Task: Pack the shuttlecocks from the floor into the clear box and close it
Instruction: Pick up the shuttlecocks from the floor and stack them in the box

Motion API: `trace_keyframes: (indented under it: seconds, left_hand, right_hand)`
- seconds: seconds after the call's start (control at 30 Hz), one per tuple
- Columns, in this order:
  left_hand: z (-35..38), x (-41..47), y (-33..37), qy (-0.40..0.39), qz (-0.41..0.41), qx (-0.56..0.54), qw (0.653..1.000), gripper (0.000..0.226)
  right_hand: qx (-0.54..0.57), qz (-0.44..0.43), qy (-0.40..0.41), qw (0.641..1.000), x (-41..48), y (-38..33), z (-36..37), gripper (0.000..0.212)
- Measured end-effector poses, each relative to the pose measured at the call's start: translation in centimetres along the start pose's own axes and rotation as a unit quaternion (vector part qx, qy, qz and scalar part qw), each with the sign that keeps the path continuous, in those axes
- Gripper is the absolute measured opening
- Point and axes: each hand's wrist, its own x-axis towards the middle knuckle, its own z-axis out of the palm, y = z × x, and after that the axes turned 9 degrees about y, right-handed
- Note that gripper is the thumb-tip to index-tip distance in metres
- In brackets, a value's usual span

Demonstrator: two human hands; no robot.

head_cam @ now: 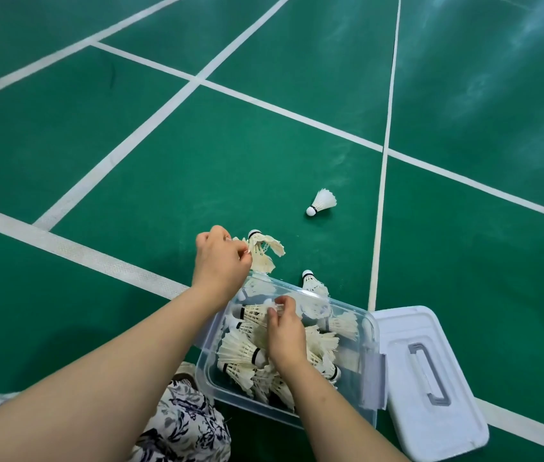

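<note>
The clear box (pixel 369 331) stands open on the green court floor, holding several white feather shuttlecocks (pixel 240 353). My right hand (pixel 284 331) is inside it, fingers pinched on the feathers of a shuttlecock (pixel 257 313) in the pile. My left hand (pixel 222 261) is just beyond the box's far left corner, gripping a worn, splayed shuttlecock (pixel 265 250) by its feathers. Another shuttlecock (pixel 312 283) lies against the box's far rim. One more shuttlecock (pixel 322 202) lies alone on the floor farther off.
The box's white lid (pixel 430 378), with a grey handle, lies flat on the floor to the right of the box. White court lines (pixel 382 195) cross the floor. My patterned clothing (pixel 184 421) shows at the bottom edge.
</note>
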Motion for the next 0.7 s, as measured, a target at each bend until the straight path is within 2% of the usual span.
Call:
trace_keyframes:
  seconds: [0.07,0.13,0.3,0.37,0.43,0.5,0.53,0.63,0.7]
  left_hand:
    - [0.0,0.0,0.1,0.0,0.004,-0.002,1.0,0.026]
    - [0.0,0.0,0.3,0.0,0.012,-0.002,1.0,0.026]
    - [-0.1,-1.2,1.1,-0.027,0.041,0.017,0.999,0.027]
    - [-0.1,-2.1,1.6,-0.042,0.054,0.027,0.997,0.027]
    - [0.0,-3.1,2.2,-0.054,0.077,0.048,0.994,0.027]
    - [0.0,-4.1,2.9,-0.067,0.099,0.067,0.991,0.026]
    - [0.0,-4.6,3.2,-0.071,0.107,0.073,0.989,0.025]
    - [-0.1,-6.0,4.0,-0.066,0.141,0.1,0.983,0.025]
    - [0.1,-6.9,4.4,-0.056,0.178,0.129,0.974,0.027]
  right_hand:
    - [-0.031,-0.02,0.006,0.999,-0.4,0.2,-0.5,0.037]
    - [-0.053,-0.03,0.043,0.997,-1.2,0.6,-1.4,0.042]
    - [0.004,-0.059,0.168,0.984,-1.7,1.2,-4.6,0.037]
    - [0.018,-0.097,0.17,0.98,-1.8,0.5,-5.8,0.04]
    - [0.044,-0.108,0.16,0.98,-2.2,-0.6,-6.7,0.033]
    - [0.101,-0.081,0.174,0.976,-2.9,-1.3,-7.3,0.013]
    - [0.144,-0.052,0.182,0.971,-3.2,-1.5,-7.4,0.013]
    - [0.214,0.044,0.174,0.96,-4.1,-1.7,-7.8,0.047]
    - [0.248,0.11,0.159,0.949,-4.5,-2.0,-8.0,0.06]
